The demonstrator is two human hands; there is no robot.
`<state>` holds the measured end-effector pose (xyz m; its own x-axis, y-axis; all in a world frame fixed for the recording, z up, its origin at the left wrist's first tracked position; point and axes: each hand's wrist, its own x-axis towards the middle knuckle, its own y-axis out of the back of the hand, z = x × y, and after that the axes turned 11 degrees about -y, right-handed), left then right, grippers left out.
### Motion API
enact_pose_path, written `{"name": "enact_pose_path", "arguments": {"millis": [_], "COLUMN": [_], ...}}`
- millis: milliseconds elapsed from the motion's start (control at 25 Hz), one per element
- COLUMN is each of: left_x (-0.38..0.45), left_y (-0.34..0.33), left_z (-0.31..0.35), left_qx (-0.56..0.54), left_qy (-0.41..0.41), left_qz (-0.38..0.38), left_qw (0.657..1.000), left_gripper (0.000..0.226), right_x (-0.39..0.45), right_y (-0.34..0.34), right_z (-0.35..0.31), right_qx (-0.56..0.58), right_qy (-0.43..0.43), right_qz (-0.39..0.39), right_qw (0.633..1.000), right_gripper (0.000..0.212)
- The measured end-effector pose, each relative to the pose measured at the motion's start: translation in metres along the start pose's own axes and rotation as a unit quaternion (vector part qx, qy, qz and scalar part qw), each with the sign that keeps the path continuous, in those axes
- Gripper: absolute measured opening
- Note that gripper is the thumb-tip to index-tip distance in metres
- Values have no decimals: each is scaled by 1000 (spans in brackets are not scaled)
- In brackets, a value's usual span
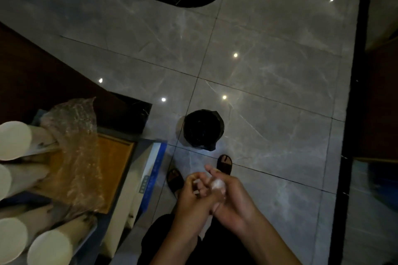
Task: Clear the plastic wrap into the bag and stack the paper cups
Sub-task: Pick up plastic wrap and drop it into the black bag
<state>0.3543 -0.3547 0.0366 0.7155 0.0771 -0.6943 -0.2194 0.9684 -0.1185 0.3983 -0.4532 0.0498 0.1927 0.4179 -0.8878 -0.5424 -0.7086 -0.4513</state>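
Note:
Low in the middle of the head view, my left hand (192,194) and my right hand (231,193) are pressed together around a small crumpled ball of clear plastic wrap (218,185). Both hands curl their fingers round it. A small bin lined with a black bag (203,129) stands on the floor just ahead of my feet, its mouth open. At the left edge, several tall stacks of white paper cups (15,140) stand upright on a low surface. A big sheet of clear plastic wrap (75,148) lies crumpled beside them.
An orange wooden panel (117,157) and a white box with a blue stripe (154,170) sit beside the cups. Grey marble floor tiles (269,82) spread ahead. A dark wooden unit (32,66) lies at the left, a black strip (353,92) at the right.

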Motion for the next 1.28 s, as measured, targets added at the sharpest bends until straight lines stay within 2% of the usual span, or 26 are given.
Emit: {"name": "enact_pose_path", "arguments": {"millis": [80, 120, 160, 200, 280, 320, 360, 400, 440, 480, 560, 680, 720, 840, 880, 1000, 1080, 1120, 1200, 1280], "left_x": [16, 22, 33, 46, 79, 98, 119, 139, 159, 178, 221, 290, 312, 367, 382, 421, 442, 450, 464, 476], "left_y": [-21, -32, -42, -52, -60, -61, -60, -57, -53, -49, -40, -22, -16, 7, 14, 35, 43, 45, 49, 48], "left_z": [-7, -12, -20, -29, -49, -61, -72, -82, -90, -97, -118, -155, -169, -208, -221, -253, -266, -271, -282, -292], "left_qx": [9, 27, 63, 107, 233, 319, 399, 454, 487, 510, 566, 630, 636, 601, 597, 645, 643, 632, 628, 621], "left_qy": [24, 28, 25, 14, -34, -63, -83, -86, -77, -72, -90, -104, -103, -97, -98, -105, -91, -83, -73, -67], "left_qz": [19, 29, 40, 48, 45, 11, -43, -101, -154, -184, -186, -152, -149, -133, -122, -85, -83, -81, -78, -73], "left_qw": [1000, 999, 997, 993, 971, 946, 912, 881, 856, 837, 798, 755, 750, 782, 787, 752, 756, 766, 771, 778], "left_gripper": [25, 22, 23, 25, 26, 27, 34, 41, 46, 47, 41, 43, 47, 57, 60, 76, 89, 95, 105, 107], "right_x": [15, 23, 36, 49, 81, 100, 120, 141, 161, 179, 224, 291, 312, 365, 382, 425, 446, 455, 474, 491], "right_y": [13, 21, 31, 40, 59, 69, 79, 89, 99, 109, 129, 156, 164, 178, 182, 188, 191, 191, 192, 191], "right_z": [-18, -27, -38, -50, -73, -85, -98, -111, -125, -139, -168, -186, -187, -184, -183, -186, -196, -203, -216, -226], "right_qx": [-88, -162, -255, -355, -541, -630, -718, -790, -834, -857, -876, -907, -914, -896, -897, -899, -887, -875, -848, -839], "right_qy": [23, 61, 111, 165, 244, 254, 251, 242, 230, 219, 199, 171, 156, 127, 126, 124, 150, 167, 177, 145], "right_qz": [67, 117, 162, 189, 202, 200, 201, 209, 216, 226, 250, 209, 190, 202, 206, 211, 233, 248, 259, 251], "right_qw": [994, 978, 947, 901, 779, 706, 617, 524, 452, 409, 362, 323, 324, 374, 371, 363, 369, 380, 428, 461], "right_gripper": [28, 34, 44, 50, 54, 54, 53, 51, 50, 51, 53, 50, 47, 53, 54, 53, 51, 47, 31, 23]}}
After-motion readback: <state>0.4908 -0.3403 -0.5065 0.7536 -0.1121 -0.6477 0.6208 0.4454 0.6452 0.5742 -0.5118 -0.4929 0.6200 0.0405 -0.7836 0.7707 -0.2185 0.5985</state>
